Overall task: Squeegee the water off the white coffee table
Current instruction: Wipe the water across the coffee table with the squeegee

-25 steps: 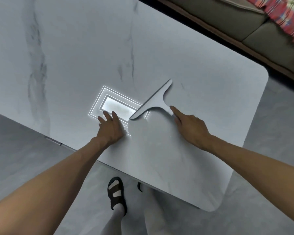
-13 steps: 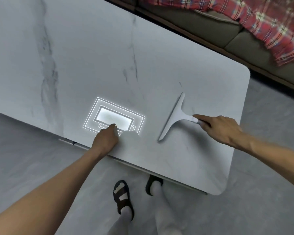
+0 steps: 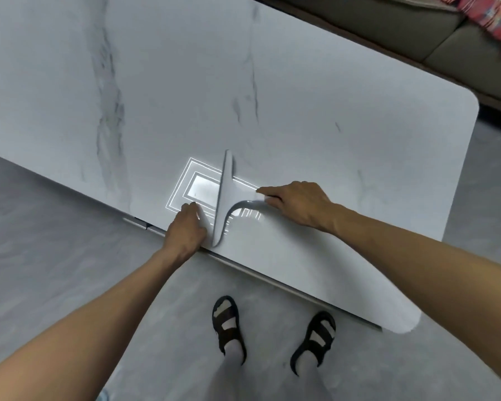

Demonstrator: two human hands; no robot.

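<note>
A white marble-patterned coffee table [image 3: 301, 82] fills the upper part of the view. A white T-shaped squeegee [image 3: 225, 195] lies with its blade on the tabletop near the front edge, across a bright rectangular ceiling-light reflection [image 3: 203, 189]. My right hand [image 3: 298, 202] grips the squeegee's handle from the right. My left hand [image 3: 187, 227] rests at the table's front edge just left of the blade's near end, fingers on the surface, holding nothing. Any water on the surface is too faint to see.
A grey-brown sofa [image 3: 417, 33] with a red plaid blanket [image 3: 495, 15] stands beyond the table's far right edge. Grey floor [image 3: 55, 256] lies in front. My feet in black sandals [image 3: 229, 322] stand close to the front edge.
The squeegee has been swept left from the right part of the table onto the light reflection, its blade now almost upright in view. My left hand stayed at the front edge.
</note>
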